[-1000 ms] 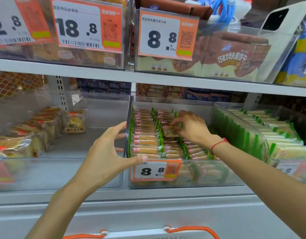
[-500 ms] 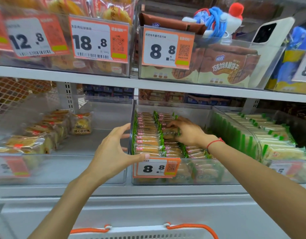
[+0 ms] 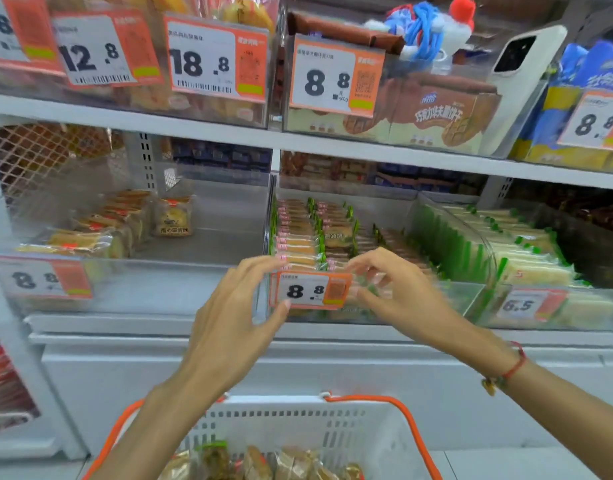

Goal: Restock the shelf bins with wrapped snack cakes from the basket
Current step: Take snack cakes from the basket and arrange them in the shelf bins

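A clear shelf bin holds rows of green-edged wrapped snack cakes and carries an orange 8.8 price tag on its front wall. My left hand grips the bin's front wall at the tag's left edge, thumb below and fingers over the rim. On the tag's right side my right hand, blurred, curls its fingers over the same front rim. Below my arms sits a white basket with orange handles, and wrapped cakes lie in its bottom.
A neighbouring clear bin on the left holds a few yellow cakes. Green-wrapped sandwiches fill a tilted bin on the right. The upper shelf bears more bins with price tags, and a white phone leans there.
My right hand has come out of the cake rows to the bin's front rim. My left hand has closed onto the front wall beside the tag. The view has dropped, showing the basket.
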Motion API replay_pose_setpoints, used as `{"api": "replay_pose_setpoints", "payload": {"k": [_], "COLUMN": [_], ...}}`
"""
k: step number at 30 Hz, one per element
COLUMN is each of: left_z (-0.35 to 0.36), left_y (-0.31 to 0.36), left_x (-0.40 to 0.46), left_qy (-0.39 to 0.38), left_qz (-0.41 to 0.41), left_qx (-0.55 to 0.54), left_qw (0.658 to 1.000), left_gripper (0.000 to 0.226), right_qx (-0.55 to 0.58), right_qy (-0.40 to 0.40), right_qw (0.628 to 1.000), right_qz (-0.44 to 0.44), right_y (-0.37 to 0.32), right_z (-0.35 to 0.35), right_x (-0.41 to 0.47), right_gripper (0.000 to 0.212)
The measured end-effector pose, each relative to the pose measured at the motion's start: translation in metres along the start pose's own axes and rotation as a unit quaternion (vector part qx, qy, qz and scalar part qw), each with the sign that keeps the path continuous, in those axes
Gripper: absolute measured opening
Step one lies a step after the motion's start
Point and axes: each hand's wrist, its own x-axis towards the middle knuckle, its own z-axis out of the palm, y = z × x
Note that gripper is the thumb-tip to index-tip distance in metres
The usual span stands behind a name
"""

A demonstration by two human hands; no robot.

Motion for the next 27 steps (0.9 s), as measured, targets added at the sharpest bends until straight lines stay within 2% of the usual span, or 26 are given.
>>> {"api": "replay_pose_setpoints", "payload": {"k": [2,5,9,12,17,20,22,24,27], "left_z": [0.003,0.011,0.036,0.055,0.077,0.086,0.089,0.089,0.088], "left_y": [0.003,0.000,-0.020,-0.040,-0.068,-0.079,-0.084,-0.089,-0.089], "left_x": [-0.023,-0.049,-0.079,-0.107,-0.165,-0.208,-0.233,-0.252,-0.259], "left_qy": [-0.035,-0.152,-0.345,-0.439,-0.517,-0.585,-0.615,-0.612,-0.595], "left_qz": [-0.021,-0.049,-0.051,-0.062,-0.088,-0.104,-0.111,-0.090,-0.106], "left_qx": [0.010,0.069,0.189,0.226,0.224,0.189,0.173,0.175,0.154], "left_qw": [0.999,0.985,0.918,0.867,0.822,0.782,0.761,0.766,0.781], "left_gripper": [0.031,0.027,0.035,0.038,0.030,0.052,0.056,0.052,0.051], "right_qx": [0.002,-0.019,-0.102,-0.153,-0.171,-0.097,-0.021,0.027,0.040], "right_qy": [-0.042,-0.183,-0.353,-0.439,-0.529,-0.570,-0.596,-0.615,-0.612], "right_qw": [0.999,0.981,0.924,0.878,0.824,0.807,0.788,0.772,0.776], "right_qz": [0.007,0.062,0.105,0.116,0.106,0.121,0.151,0.159,0.146], "right_y": [-0.003,0.000,0.013,0.024,0.029,0.027,0.025,0.020,0.013], "right_z": [0.011,0.036,0.087,0.127,0.185,0.210,0.225,0.237,0.254], "right_x": [-0.020,-0.042,-0.074,-0.102,-0.152,-0.179,-0.199,-0.217,-0.245], "right_gripper": [0.022,0.017,0.026,0.030,0.029,0.032,0.037,0.045,0.049]}}
